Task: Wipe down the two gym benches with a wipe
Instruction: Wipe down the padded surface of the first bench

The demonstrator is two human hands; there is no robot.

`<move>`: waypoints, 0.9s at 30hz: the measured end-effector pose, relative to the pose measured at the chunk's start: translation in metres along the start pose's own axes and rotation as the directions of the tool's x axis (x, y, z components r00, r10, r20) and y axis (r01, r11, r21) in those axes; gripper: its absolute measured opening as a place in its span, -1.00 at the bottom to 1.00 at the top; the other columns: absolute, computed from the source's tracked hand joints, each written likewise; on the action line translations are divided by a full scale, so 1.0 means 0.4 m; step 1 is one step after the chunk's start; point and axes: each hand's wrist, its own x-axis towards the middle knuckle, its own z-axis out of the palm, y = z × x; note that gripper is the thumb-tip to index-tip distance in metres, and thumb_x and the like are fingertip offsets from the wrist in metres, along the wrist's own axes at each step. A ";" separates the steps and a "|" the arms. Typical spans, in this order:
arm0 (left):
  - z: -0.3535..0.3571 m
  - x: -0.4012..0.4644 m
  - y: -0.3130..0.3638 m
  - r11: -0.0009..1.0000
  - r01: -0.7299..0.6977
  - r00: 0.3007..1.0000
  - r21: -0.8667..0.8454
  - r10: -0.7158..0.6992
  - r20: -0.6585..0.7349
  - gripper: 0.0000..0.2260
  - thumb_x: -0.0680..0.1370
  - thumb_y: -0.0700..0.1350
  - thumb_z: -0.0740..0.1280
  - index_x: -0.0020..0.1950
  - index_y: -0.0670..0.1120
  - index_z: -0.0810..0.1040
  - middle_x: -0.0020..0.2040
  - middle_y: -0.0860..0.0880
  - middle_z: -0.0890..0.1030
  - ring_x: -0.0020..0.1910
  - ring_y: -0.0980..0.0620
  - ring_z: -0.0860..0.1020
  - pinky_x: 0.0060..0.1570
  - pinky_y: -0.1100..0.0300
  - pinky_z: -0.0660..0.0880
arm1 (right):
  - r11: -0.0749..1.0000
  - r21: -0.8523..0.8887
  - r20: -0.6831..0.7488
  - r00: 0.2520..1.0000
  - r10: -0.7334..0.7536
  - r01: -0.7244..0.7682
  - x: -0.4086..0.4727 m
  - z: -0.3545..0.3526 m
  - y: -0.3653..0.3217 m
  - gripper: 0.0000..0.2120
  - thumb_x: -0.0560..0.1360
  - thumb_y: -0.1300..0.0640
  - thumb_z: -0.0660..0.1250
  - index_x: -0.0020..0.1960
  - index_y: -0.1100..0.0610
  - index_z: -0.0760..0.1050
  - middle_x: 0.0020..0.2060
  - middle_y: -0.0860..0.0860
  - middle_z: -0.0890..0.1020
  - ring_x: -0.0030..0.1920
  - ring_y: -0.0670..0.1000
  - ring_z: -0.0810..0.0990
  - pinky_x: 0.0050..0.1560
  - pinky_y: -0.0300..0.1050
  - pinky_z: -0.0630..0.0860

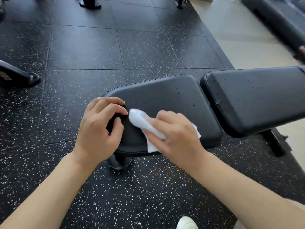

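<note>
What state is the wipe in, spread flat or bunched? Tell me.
Bunched. The white wipe is crumpled under the right hand, folds sticking out past the fingers, pressed on the seat pad.

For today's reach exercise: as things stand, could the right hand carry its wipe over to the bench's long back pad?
Probably yes. The right hand holds the wipe on the seat pad, and the back pad lies right beside it with nothing between.

Second bench (279,19) blurred, cut off top right.

White wipe (142,123) crumpled on black bench seat (173,100).
</note>
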 end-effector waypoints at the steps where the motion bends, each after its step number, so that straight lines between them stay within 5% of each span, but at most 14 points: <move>1: -0.002 0.000 -0.001 1.000 -0.001 1.000 0.007 0.001 0.010 -0.83 0.53 -0.30 0.29 0.00 -0.18 0.66 0.18 -0.06 0.65 0.18 -0.11 0.54 0.34 -0.05 0.43 | 0.997 -0.023 -0.040 0.996 0.076 -0.077 0.021 -0.013 0.035 -0.88 0.58 0.07 0.42 -0.06 0.11 0.64 -0.30 0.04 0.48 -0.30 0.16 0.50 -0.28 0.06 0.46; 5: -0.017 -0.002 -0.010 0.999 0.026 0.999 0.032 -0.027 0.038 -0.84 0.53 -0.28 0.33 0.07 -0.18 0.66 0.23 -0.06 0.62 0.24 -0.10 0.50 0.42 0.20 0.30 | 0.941 -0.043 -0.066 0.940 0.333 -0.336 0.078 -0.026 0.103 -0.83 0.60 0.06 0.42 -0.04 0.16 0.68 -0.26 0.07 0.49 -0.22 0.20 0.54 -0.16 0.11 0.46; 11: -0.059 -0.005 -0.040 0.990 0.114 0.991 0.084 -0.119 0.056 -0.81 0.56 -0.17 0.34 0.16 -0.15 0.62 0.29 -0.03 0.58 0.30 -0.09 0.51 0.41 0.27 0.29 | 0.997 0.054 0.026 0.998 -0.059 0.058 0.092 0.058 -0.070 -0.82 0.59 0.01 0.36 -0.02 0.09 0.67 -0.27 -0.02 0.45 -0.28 0.07 0.45 -0.25 0.09 0.42; 18: -0.112 -0.033 -0.036 0.972 0.218 0.960 0.088 -0.230 0.160 -0.63 0.59 -0.01 0.33 0.39 -0.04 0.56 0.43 0.07 0.53 0.45 0.06 0.46 0.53 0.15 0.31 | 0.936 -0.030 -0.025 0.936 0.351 -0.352 0.243 0.038 0.104 -0.70 0.63 -0.09 0.31 -0.12 0.08 0.65 -0.21 -0.01 0.48 -0.15 0.12 0.55 -0.14 0.01 0.39; 20: -0.128 -0.039 -0.041 0.963 0.255 0.947 0.093 -0.268 0.178 -0.59 0.59 0.02 0.34 0.44 -0.03 0.53 0.40 0.10 0.55 0.43 0.08 0.48 0.50 0.10 0.36 | 0.958 -0.034 0.000 0.959 0.284 -0.284 0.246 0.057 0.039 -0.72 0.61 -0.05 0.33 -0.17 0.10 0.61 -0.22 -0.01 0.48 -0.16 0.13 0.54 -0.13 0.02 0.40; 25: -0.154 -0.040 -0.046 0.945 0.312 0.930 0.094 -0.324 0.175 -0.62 0.56 0.00 0.34 0.37 -0.04 0.57 0.21 0.14 0.64 0.18 0.10 0.58 0.25 0.12 0.48 | 0.984 0.087 0.079 0.984 -0.160 0.154 0.187 0.103 -0.132 -0.82 0.56 -0.01 0.37 0.01 0.08 0.67 -0.25 -0.05 0.50 -0.24 0.08 0.53 -0.22 0.03 0.42; 27: -0.160 -0.038 -0.046 0.939 0.330 0.921 0.100 -0.344 0.182 -0.61 0.55 -0.01 0.34 0.38 -0.04 0.57 0.23 0.11 0.65 0.24 0.08 0.58 0.31 0.10 0.48 | 0.996 0.048 0.072 0.995 -0.075 0.071 0.214 0.089 -0.075 -0.81 0.59 -0.06 0.36 -0.02 0.02 0.68 -0.24 -0.08 0.48 -0.19 0.08 0.56 -0.19 0.02 0.42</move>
